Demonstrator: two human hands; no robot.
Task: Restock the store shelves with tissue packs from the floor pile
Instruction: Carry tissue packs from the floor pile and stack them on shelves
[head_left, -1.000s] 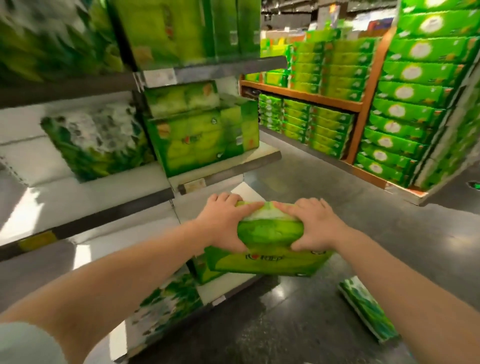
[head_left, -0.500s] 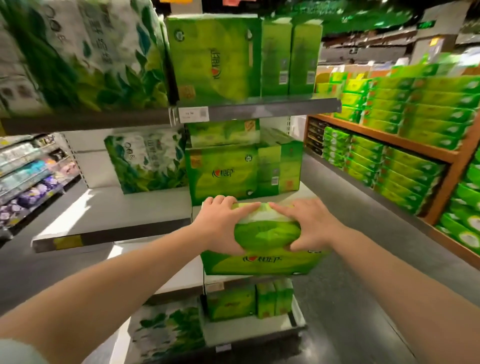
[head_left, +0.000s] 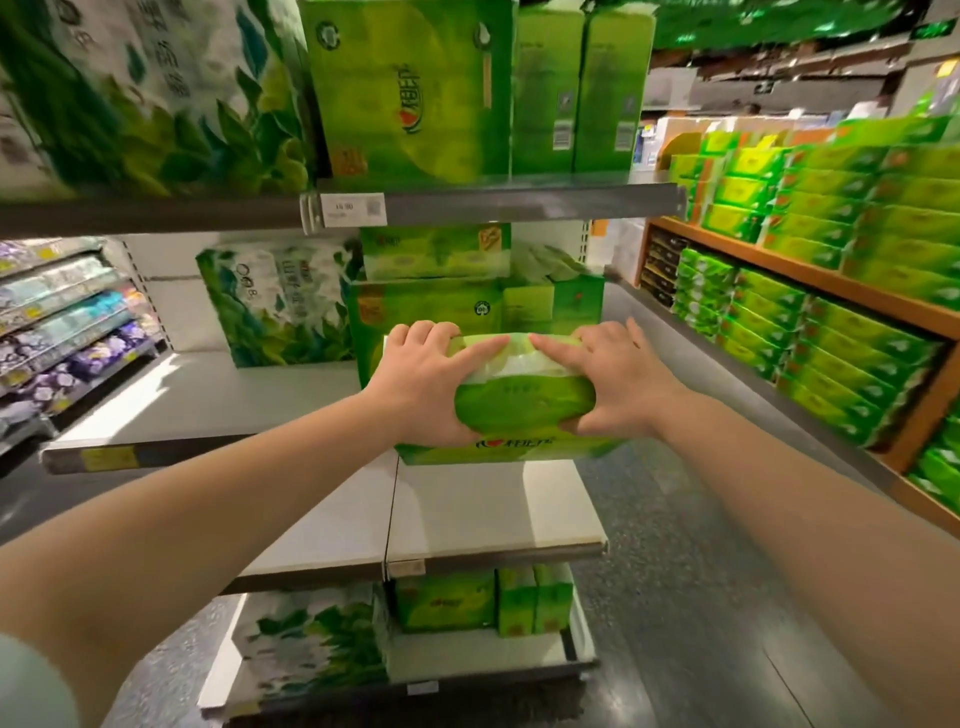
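A green tissue pack (head_left: 519, 410) hangs in the air in front of the grey shelf unit (head_left: 498, 512), level with its middle shelf. My left hand (head_left: 421, 387) grips its left end and my right hand (head_left: 618, 379) grips its right end, thumbs under, fingers over the top. Just behind the pack stand stacked green tissue boxes (head_left: 431, 306) on the middle shelf. The pack's underside is hidden from me.
The top shelf (head_left: 493, 200) carries tall green packs (head_left: 415, 88) and a price tag (head_left: 353, 209). White-and-green leaf-print packs (head_left: 275, 301) stand left. More green packs (head_left: 483, 597) fill the bottom shelf. A wooden rack (head_left: 810, 322) of green packs lines the right aisle.
Both hands have lifted the pack from low near the floor up to middle-shelf height, and my view has risen toward the shelf unit. The grip is unchanged.
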